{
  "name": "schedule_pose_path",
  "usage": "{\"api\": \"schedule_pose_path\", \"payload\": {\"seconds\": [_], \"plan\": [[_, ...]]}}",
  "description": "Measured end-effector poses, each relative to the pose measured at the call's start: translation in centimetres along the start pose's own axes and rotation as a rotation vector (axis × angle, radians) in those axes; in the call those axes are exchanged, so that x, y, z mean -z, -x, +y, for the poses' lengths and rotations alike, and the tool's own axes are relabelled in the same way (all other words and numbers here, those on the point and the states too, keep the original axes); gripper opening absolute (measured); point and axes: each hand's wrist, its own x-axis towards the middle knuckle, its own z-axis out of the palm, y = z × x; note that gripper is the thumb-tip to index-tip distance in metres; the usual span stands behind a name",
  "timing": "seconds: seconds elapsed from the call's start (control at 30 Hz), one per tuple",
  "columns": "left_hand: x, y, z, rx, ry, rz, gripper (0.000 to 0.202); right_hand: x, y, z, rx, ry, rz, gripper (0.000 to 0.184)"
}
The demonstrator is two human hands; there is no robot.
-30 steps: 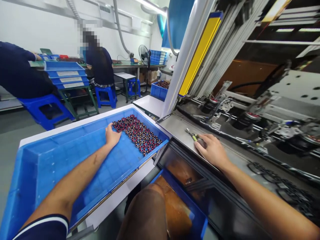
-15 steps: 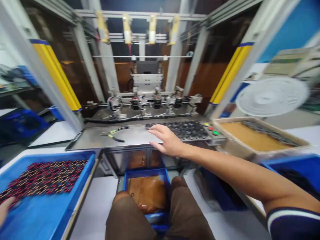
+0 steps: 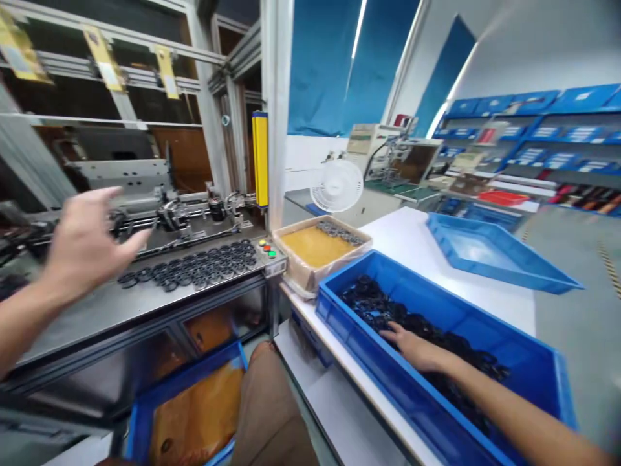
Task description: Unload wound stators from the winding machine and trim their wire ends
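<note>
My left hand (image 3: 87, 243) hovers over the left of the metal worktop (image 3: 92, 317), thumb and fingers spread, nothing in it. Beside it on the worktop lie many black rings (image 3: 194, 265) in rows. To the right, my right hand (image 3: 420, 351) reaches into a deep blue bin (image 3: 466, 301). Its stretched fingers touch the heap of black ring-shaped parts (image 3: 436, 330) there; the fingertips are apart and I see nothing held in them. Some of the heap is hidden under my right forearm.
Coloured buttons (image 3: 267, 248) sit at the worktop's right end, before a machine with a yellow guard bar (image 3: 261, 158). A lined box (image 3: 315, 249) holds more rings. A white fan (image 3: 336, 186) and a blue tray (image 3: 499, 252) stand beyond. Below is another blue bin (image 3: 137, 421).
The view has swung right. My right hand has moved from over the worktop rings into the blue bin. My left hand has left the tray of red and black parts and is raised over the worktop.
</note>
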Motion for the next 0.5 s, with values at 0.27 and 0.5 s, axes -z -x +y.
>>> {"api": "schedule_pose_path", "payload": {"seconds": [0.27, 0.5], "plan": [[-22.3, -10.3, 23.1, -0.548, 0.04, -0.607, 0.028, -1.1, 0.7, 1.1, 0.006, 0.014, -0.266, 0.041], [-35.6, -6.7, 36.9, -0.755, 0.197, -0.853, 0.033, -0.9, 0.3, 1.3, -0.067, 0.057, -0.418, 0.039]]}}
